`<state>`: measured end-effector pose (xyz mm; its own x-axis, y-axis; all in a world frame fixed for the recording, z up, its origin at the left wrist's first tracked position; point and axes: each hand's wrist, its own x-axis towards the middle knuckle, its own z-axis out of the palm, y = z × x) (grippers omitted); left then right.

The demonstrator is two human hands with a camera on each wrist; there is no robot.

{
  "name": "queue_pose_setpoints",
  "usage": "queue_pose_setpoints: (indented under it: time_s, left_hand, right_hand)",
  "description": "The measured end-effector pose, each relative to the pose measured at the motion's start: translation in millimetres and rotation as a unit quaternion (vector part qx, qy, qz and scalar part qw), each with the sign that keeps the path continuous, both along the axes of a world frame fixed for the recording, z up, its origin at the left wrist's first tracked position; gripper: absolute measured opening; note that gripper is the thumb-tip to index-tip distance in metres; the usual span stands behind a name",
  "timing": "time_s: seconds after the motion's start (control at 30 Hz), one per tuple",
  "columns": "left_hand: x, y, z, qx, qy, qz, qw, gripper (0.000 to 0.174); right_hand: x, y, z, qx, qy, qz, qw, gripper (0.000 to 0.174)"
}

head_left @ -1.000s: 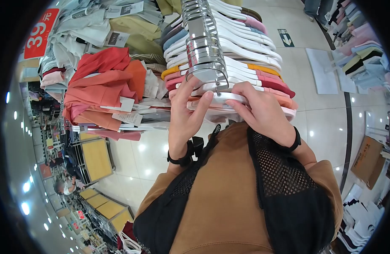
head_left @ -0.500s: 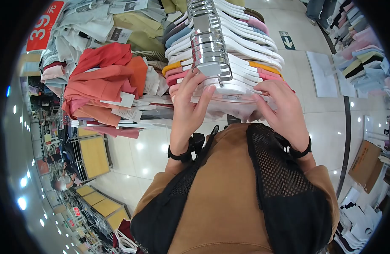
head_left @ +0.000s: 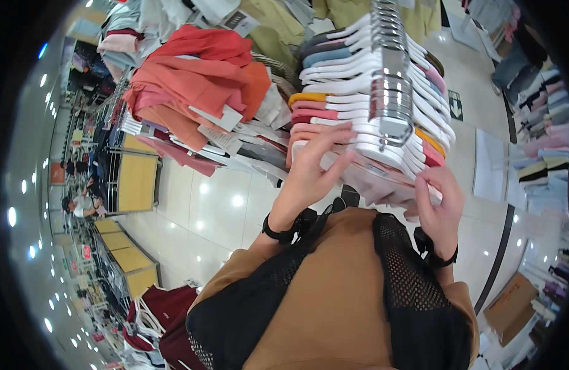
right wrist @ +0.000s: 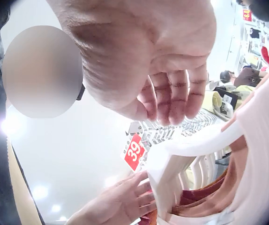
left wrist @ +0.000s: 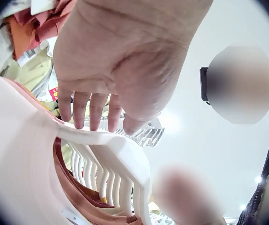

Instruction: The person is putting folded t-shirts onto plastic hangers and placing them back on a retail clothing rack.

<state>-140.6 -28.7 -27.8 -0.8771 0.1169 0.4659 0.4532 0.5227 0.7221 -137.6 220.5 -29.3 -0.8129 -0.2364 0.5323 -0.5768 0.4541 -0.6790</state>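
At chrome rack (head_left: 389, 92): left hand (head_left: 309, 169) flat on curved white hanger (head_left: 374, 154); right hand (head_left: 442, 206) pinches pink garment (head_left: 383, 185)

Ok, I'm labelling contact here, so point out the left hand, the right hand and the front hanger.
left hand (head_left: 309, 176), head view, back of the hand.
right hand (head_left: 444, 206), head view, back of the hand.
front hanger (head_left: 371, 153), head view, white arm between the two hands.

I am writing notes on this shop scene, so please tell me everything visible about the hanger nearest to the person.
The front hanger is white, plastic by its look, with broad curved shoulders. It hangs on the metal rail, first in a row, carrying a pale pink garment. The left hand rests fingers on one shoulder; the right hand grips the other end.
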Motion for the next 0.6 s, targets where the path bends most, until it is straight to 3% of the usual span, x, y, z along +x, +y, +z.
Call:
queue_pose_setpoints:
  time_s: [0.13,0.2,0.27,0.3,0.4,0.47,0.53,0.6]
  left_hand:
    - [15.1,-23.6,-13.2,0.035,-0.086,0.017,0.995,0.029]
    - [22.8,-36.6,-19.8,0.016,-0.083,0.025,0.996,0.027]
    - [34.1,-42.8,-14.2,0.058,-0.124,0.050,0.989,0.026]
    - [39.5,-46.1,-11.5,0.098,-0.167,0.062,0.979,0.025]
    - [55.0,-65.3,-5.2,0.076,-0.198,0.098,0.972,0.022]
    - [64.9,-81.6,-11.3,0.077,-0.176,0.106,0.976,0.023]
    - [75.5,-94.4,-12.9,0.075,-0.156,0.110,0.979,0.023]
    - [87.5,-103.7,-11.7,0.106,-0.125,0.143,0.976,0.022]
  right_hand:
    - [8.4,-9.8,9.9,-0.058,0.009,0.057,0.997,0.013]
    - [10.4,-23.4,18.7,-0.126,-0.063,0.198,0.970,0.011]
    - [4.2,-40.5,11.0,-0.133,-0.083,0.262,0.952,0.011]
    - [1.4,-53.3,13.5,-0.115,-0.087,0.291,0.946,0.012]
    - [-5.3,-97.1,26.8,-0.085,-0.114,0.345,0.928,0.015]
    - [-12.5,-137.2,32.6,-0.133,-0.162,0.377,0.902,0.019]
    - [-28.3,-179.7,31.1,-0.141,-0.135,0.417,0.888,0.034]
    - [-35.6,-229.6,40.1,-0.287,-0.284,0.464,0.789,0.053]
